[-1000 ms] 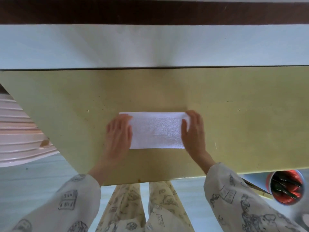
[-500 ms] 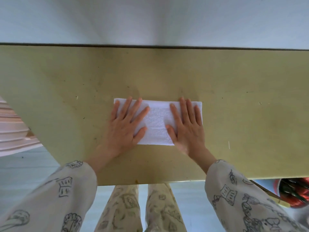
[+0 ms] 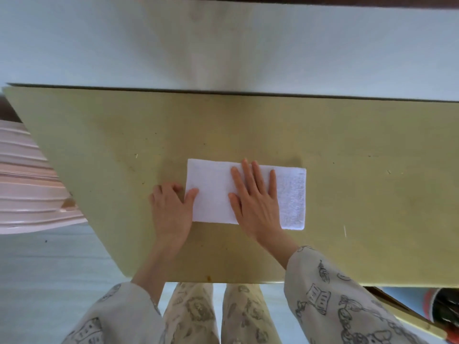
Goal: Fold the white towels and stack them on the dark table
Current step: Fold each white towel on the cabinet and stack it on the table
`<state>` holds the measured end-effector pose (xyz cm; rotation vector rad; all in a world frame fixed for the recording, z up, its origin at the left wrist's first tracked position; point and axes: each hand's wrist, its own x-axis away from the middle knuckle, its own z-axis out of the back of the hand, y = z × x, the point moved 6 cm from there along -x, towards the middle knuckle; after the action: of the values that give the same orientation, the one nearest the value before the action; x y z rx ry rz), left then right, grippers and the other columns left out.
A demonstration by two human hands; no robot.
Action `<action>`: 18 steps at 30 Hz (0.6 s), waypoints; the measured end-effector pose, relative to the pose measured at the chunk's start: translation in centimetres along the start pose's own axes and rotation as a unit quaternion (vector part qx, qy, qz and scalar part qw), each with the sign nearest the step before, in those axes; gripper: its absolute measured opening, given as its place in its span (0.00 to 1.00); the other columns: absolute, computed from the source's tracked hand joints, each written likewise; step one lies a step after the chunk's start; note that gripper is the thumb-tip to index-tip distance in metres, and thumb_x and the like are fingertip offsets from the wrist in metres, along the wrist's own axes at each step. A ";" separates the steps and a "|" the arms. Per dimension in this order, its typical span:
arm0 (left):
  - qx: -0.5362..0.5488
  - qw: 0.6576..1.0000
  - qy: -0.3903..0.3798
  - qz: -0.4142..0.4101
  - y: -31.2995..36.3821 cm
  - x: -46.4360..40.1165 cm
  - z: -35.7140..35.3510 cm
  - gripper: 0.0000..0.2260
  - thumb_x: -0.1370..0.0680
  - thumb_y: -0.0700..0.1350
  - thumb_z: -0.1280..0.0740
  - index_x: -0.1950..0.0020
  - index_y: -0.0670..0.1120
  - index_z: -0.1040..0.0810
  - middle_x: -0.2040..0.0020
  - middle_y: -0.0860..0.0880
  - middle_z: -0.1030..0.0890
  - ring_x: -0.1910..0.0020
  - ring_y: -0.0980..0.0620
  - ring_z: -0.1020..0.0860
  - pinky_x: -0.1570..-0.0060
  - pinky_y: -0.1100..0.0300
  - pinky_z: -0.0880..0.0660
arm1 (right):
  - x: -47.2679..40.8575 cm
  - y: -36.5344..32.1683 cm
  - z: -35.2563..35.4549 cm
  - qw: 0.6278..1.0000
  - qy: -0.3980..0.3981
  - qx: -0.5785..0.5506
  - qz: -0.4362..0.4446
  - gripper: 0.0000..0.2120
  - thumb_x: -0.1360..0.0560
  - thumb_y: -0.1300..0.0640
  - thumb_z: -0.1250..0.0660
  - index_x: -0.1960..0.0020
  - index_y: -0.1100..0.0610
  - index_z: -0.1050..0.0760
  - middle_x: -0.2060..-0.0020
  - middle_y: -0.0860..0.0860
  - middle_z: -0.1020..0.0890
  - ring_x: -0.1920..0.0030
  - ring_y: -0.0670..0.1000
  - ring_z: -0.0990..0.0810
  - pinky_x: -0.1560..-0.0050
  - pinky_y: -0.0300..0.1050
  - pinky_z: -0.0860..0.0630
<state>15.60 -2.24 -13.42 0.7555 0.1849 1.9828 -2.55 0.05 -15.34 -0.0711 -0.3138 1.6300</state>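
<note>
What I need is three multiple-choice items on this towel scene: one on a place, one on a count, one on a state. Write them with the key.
1. Where does the right hand lie?
A. on the white towel
B. on the bare table
C. off the table's near edge

2. How many towels are in view?
A. one
B. two
C. three

3. How do the right hand's fingers lie?
A. curled in a fist
B. straight and flat
C. pinching a corner

Key: 1 A, its palm and fingers cover the towel's middle; 2 A, only one folded white towel shows on the table; 3 B, the fingers stretch out flat on the cloth.
</note>
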 end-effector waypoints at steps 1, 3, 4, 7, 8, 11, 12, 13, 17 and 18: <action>0.008 1.000 -0.011 0.014 0.2 -0.3 -0.1 0.18 0.27 0.52 0.32 0.44 0.40 0.27 0.44 0.42 0.29 0.41 0.43 0.33 0.40 0.51 0.34 | -0.1 0.3 -0.3 1.000 -0.002 0.010 -0.002 0.26 0.19 0.45 0.58 0.26 0.55 0.43 0.26 0.56 0.40 0.26 0.56 0.46 0.29 0.62 0.50; 0.003 0.999 -0.031 0.041 0.5 -0.9 0.1 0.17 0.28 0.51 0.30 0.46 0.41 0.25 0.43 0.42 0.30 0.42 0.42 0.31 0.42 0.51 0.32 | -0.1 0.5 -0.6 1.000 -0.001 0.020 -0.003 0.26 0.20 0.45 0.54 0.26 0.55 0.44 0.26 0.56 0.41 0.26 0.55 0.46 0.28 0.62 0.50; -0.004 0.998 -0.045 0.051 0.6 -1.1 0.1 0.16 0.28 0.51 0.30 0.47 0.41 0.24 0.43 0.42 0.30 0.42 0.42 0.30 0.43 0.50 0.30 | -0.1 0.4 -0.7 1.000 -0.001 0.020 -0.003 0.26 0.21 0.45 0.53 0.26 0.55 0.44 0.26 0.55 0.41 0.26 0.55 0.46 0.28 0.62 0.50; -0.016 0.995 -0.081 0.056 1.2 -1.2 0.0 0.10 0.27 0.51 0.31 0.60 0.45 0.26 0.45 0.41 0.27 0.49 0.42 0.26 0.50 0.50 0.26 | 0.0 0.3 -0.6 1.000 -0.004 0.022 -0.002 0.27 0.21 0.45 0.52 0.26 0.54 0.45 0.26 0.55 0.42 0.26 0.56 0.46 0.28 0.62 0.51; -0.024 0.995 -0.085 0.050 1.5 -1.2 0.0 0.11 0.27 0.50 0.32 0.64 0.45 0.28 0.49 0.41 0.24 0.54 0.43 0.25 0.56 0.52 0.26 | -0.1 0.3 -0.5 1.000 -0.004 0.022 -0.002 0.27 0.21 0.45 0.52 0.26 0.54 0.44 0.26 0.55 0.41 0.26 0.56 0.46 0.29 0.62 0.50; -0.033 0.994 -0.095 0.044 2.3 -0.9 0.1 0.10 0.26 0.44 0.35 0.65 0.45 0.32 0.64 0.47 0.25 0.63 0.47 0.29 0.65 0.57 0.33 | -0.1 0.3 -0.4 1.000 -0.007 0.018 -0.003 0.27 0.22 0.45 0.52 0.26 0.54 0.44 0.26 0.55 0.41 0.26 0.55 0.46 0.29 0.62 0.50; -0.005 0.994 -0.101 0.050 2.5 -0.7 0.1 0.08 0.25 0.43 0.34 0.62 0.45 0.32 0.65 0.50 0.28 0.63 0.49 0.29 0.65 0.58 0.33 | -0.1 0.3 -0.4 1.000 -0.008 0.017 -0.002 0.27 0.22 0.45 0.52 0.26 0.54 0.44 0.26 0.55 0.41 0.26 0.55 0.46 0.29 0.62 0.50; 0.031 0.992 -0.107 0.059 2.5 -0.6 0.1 0.07 0.26 0.42 0.34 0.58 0.44 0.32 0.65 0.52 0.29 0.62 0.50 0.29 0.64 0.58 0.32 | -0.1 0.3 -0.4 1.000 -0.010 0.017 -0.002 0.27 0.22 0.45 0.52 0.26 0.54 0.44 0.26 0.55 0.41 0.26 0.55 0.47 0.29 0.62 0.51; 0.117 0.980 -0.140 0.080 2.3 -0.3 0.1 0.05 0.26 0.38 0.34 0.54 0.44 0.28 0.61 0.53 0.25 0.57 0.49 0.25 0.60 0.57 0.27 | -0.1 0.3 -0.4 1.000 -0.009 0.020 -0.002 0.27 0.22 0.45 0.52 0.26 0.54 0.44 0.26 0.55 0.41 0.26 0.55 0.47 0.29 0.62 0.50; 0.128 0.977 -0.149 0.084 2.2 -0.3 0.1 0.04 0.27 0.37 0.35 0.54 0.44 0.26 0.60 0.51 0.23 0.56 0.48 0.23 0.59 0.56 0.25 | -0.2 0.2 -0.4 1.000 -0.011 0.019 -0.002 0.27 0.22 0.45 0.52 0.26 0.54 0.44 0.26 0.55 0.41 0.26 0.55 0.47 0.29 0.62 0.50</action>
<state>14.17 -3.67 -12.54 1.2614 0.2048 1.9953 -2.65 -0.05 -15.85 -0.0233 -0.2989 1.6338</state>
